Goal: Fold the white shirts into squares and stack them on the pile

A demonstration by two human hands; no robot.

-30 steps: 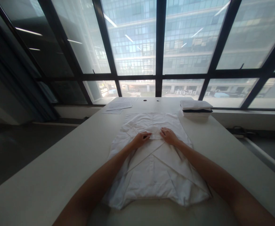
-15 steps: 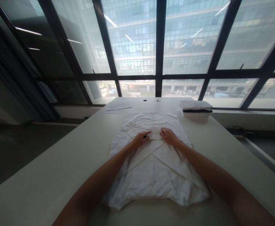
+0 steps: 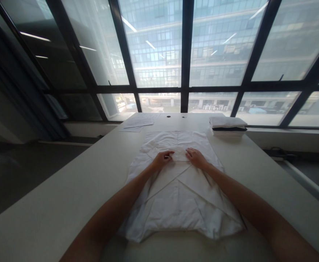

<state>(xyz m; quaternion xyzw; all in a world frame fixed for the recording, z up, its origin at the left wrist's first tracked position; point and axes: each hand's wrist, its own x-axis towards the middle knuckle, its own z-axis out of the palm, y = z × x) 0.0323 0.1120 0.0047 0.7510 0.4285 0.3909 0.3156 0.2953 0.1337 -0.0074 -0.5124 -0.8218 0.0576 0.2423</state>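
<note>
A white garment [image 3: 173, 213], shirt-like with sleeves, lies spread on the white table [image 3: 74, 189]. Diagonal folds cross its middle, and a seam-like strip runs down its centre. My left hand [image 3: 161, 159] rests on the upper middle of the cloth, its fingers bent and a gap showing between forefinger and thumb. Opposite it, my right hand [image 3: 195, 157] lies palm down on the same band of fabric, with its fingers stretched toward the centre. A narrow strip of cloth shows between the two hands.
At the table's back right is a stack of folded cloths [image 3: 227, 126], mostly white with a black layer. Paper sheets [image 3: 139, 121] lie at the back left. Beyond the far edge stand tall windows with dark frames [image 3: 185, 54]. A dark curtain [image 3: 20, 80] hangs at left.
The forefinger of my left hand has bent a little, and that hand has shifted slightly left. My right hand and the garment look the same.
</note>
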